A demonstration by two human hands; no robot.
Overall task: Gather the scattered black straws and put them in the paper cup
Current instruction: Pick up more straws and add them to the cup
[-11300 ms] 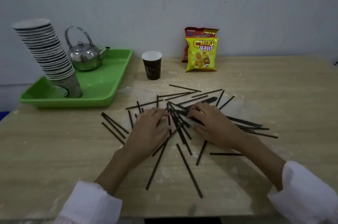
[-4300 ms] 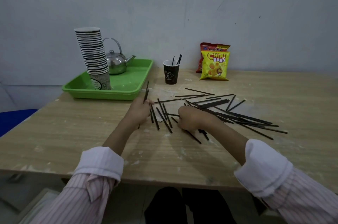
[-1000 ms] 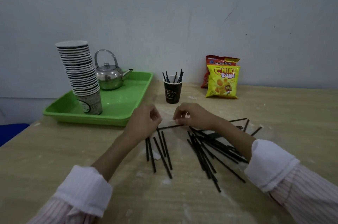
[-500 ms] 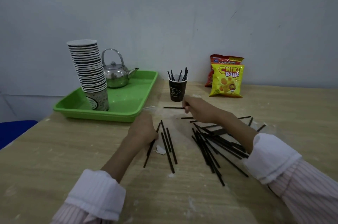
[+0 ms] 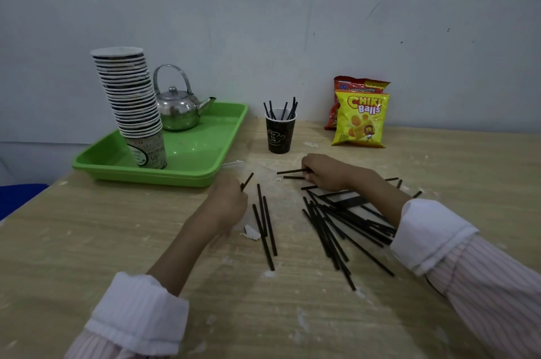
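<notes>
Since half a second ago the left hand has raised its straw. Then the shaft trailed toward 7 o'clock below the hand; now only a short end pokes out toward 1 o'clock. The hand is seen from the back, its fingers curled round the straw and hidden, so the rest of the shaft cannot be made out. The right hand has hardly shifted. It pinches a second straw that points to 9 o'clock, low over the tabletop.

The cup stands at 12 o'clock from the hands with several straws upright in it; their number is hard to tell. A pile of straws lies at 3 o'clock of the left hand, partly covered by the right forearm, with a few ends showing beyond it. Three loose straws lie between the hands, beside a white scrap. Both sleeves are cut off by the bottom edge.
</notes>
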